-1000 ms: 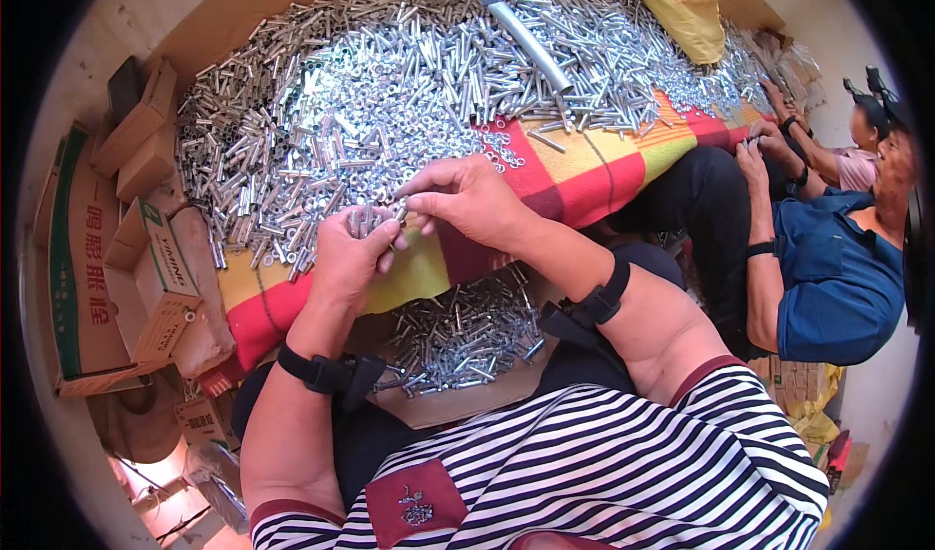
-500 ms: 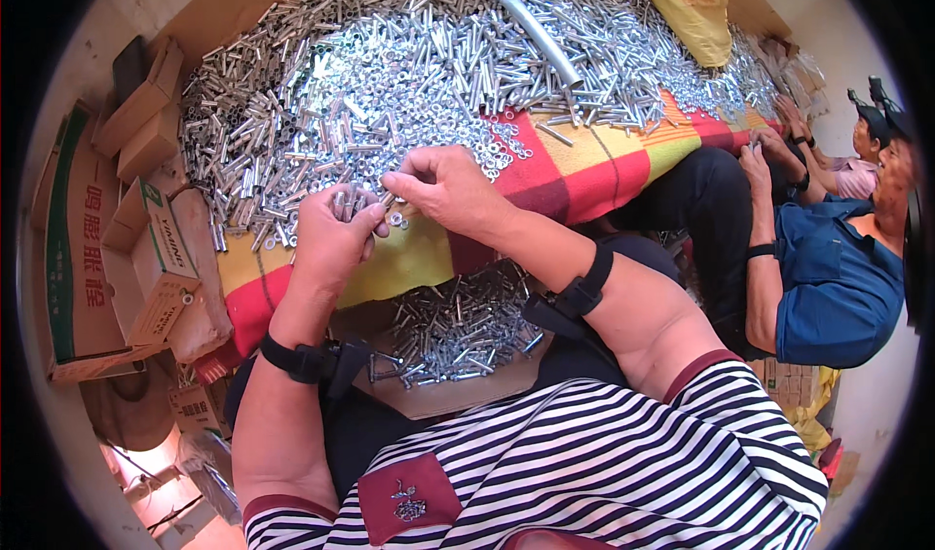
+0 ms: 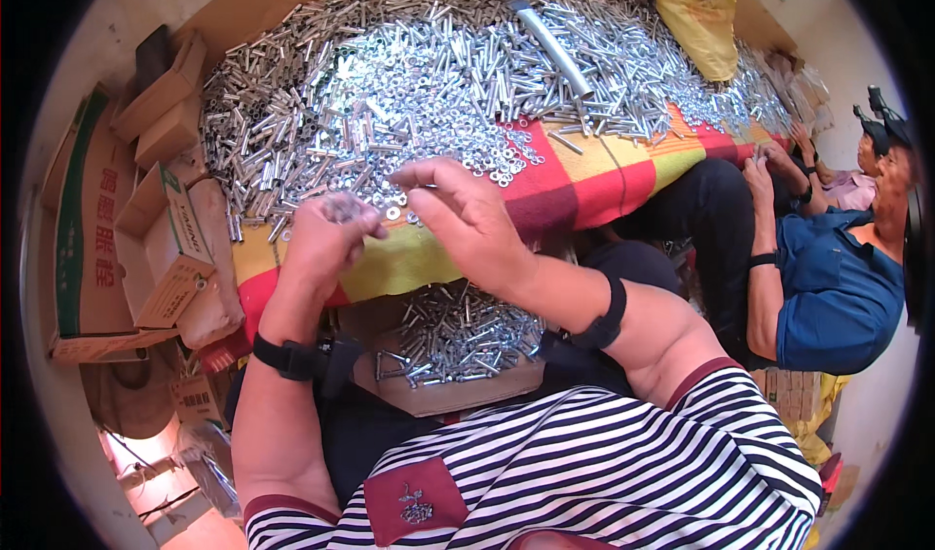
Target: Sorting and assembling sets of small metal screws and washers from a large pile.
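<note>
My left hand (image 3: 329, 241) is closed round silver bolts (image 3: 343, 206), smeared by motion, above the near edge of the heap. My right hand (image 3: 466, 221) is beside it, palm down, thumb and fingers apart, nothing seen in it. Just in front of my fingers lie loose washers and nuts (image 3: 392, 213) at the edge of the checked cloth (image 3: 404, 258). Beyond them spreads a large heap of metal sleeves and bolts (image 3: 321, 102). Below my hands, between my legs, an open cardboard box (image 3: 453, 399) holds assembled bolts with nuts (image 3: 467, 341).
A grey metal tube (image 3: 553, 51) lies across the heap, near a yellow sack (image 3: 693, 24). Cardboard boxes (image 3: 161, 248) stand at the left. On the right sits a co-worker in a blue shirt (image 3: 838, 287), hands over the cloth, with another person beyond.
My right hand has moved away from the left and its fingers have spread, leaving their pinch at the left fingertips. The left hand stays closed nearby. The view has shifted slightly.
</note>
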`<state>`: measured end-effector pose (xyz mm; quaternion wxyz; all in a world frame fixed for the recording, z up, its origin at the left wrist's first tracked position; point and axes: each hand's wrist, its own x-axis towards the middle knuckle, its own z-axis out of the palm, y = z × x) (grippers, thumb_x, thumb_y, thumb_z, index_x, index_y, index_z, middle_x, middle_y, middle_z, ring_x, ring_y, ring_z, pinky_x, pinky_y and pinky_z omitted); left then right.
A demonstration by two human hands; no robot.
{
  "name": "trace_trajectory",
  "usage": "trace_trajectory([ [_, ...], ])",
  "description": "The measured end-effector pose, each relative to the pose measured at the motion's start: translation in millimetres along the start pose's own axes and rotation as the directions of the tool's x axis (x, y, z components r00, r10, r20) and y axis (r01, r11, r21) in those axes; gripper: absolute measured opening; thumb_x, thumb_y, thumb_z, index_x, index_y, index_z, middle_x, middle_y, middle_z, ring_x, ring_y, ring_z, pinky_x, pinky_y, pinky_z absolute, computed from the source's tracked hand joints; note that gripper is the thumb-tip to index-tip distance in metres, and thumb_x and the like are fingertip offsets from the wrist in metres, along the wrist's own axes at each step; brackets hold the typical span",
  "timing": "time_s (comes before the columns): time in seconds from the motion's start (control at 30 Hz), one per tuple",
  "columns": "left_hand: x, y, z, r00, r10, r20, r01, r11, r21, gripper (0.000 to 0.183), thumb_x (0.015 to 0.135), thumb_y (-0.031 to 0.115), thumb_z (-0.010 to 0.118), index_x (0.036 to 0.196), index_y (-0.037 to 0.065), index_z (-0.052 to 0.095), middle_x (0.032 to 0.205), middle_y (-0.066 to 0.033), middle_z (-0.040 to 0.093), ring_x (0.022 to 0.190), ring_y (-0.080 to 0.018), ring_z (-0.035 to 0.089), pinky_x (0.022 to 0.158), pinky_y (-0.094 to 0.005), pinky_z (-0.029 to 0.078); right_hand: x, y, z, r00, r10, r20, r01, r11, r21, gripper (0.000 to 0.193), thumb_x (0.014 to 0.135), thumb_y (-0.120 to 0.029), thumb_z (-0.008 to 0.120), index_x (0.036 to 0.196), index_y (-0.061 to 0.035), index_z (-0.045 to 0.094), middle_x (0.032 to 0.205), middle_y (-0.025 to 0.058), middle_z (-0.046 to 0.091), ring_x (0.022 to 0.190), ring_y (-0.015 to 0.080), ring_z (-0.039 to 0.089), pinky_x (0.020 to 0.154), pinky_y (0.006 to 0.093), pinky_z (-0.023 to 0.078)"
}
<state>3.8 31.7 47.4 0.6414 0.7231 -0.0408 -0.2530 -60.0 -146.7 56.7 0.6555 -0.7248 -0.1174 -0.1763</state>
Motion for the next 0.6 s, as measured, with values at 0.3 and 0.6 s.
trace_trajectory([
  [0.3,-10.6,-21.1,-10.9,0.923,-0.154,0.352,0.274,0.906,-0.322,0.032,0.089,0.003,0.052,0.118,-0.012,0.049,0.099,-0.018,0.065,0.065,-0.0106,0.057,0.047,-0.0168,0.038,17.7,43.3,-6.2,0.91,0.131,0.393,0.266,0.543,-0.797,0.009,0.075,-0.01,0.056,0.072,-0.005,0.064,0.079,0.0133,0.058,0.079,0.0309,0.062,0.068,0.0403,0.05],
  [0.6,-5.0,-25.7,-11.4,0.949,-0.235,0.209,0.302,0.865,-0.4,0.027,0.096,0.018,0.048,0.111,-0.004,0.046,0.108,-0.031,0.06,0.092,-0.0345,0.067,0.062,-0.0271,0.057,18.1,43.7,-5.0,0.901,0.188,0.391,0.279,0.438,-0.855,0.012,0.077,-0.012,0.059,0.088,-0.0057,0.057,0.083,0.0129,0.058,0.08,0.031,0.062,0.065,0.0397,0.051],
])
